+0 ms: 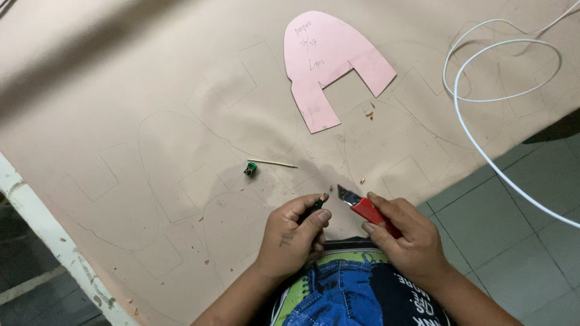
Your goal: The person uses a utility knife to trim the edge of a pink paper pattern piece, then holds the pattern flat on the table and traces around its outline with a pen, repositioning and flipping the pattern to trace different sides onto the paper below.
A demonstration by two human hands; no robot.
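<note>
While the left hand [293,232] grips a short dark green pencil [318,203] at its tip, the right hand [406,236] grasps a red utility knife [362,207], blade just beside the pencil. Beyond them, on the beige sheet-covered surface [151,108], lie a small green pencil stub [250,169], a thin wooden stick [272,163] and a pink paper template [331,63].

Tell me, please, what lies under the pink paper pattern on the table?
The pink pattern lies flat on a tan sheet marked with traced outlines. Whether a further outline runs beneath the pattern cannot be seen, since it covers that patch.
</note>
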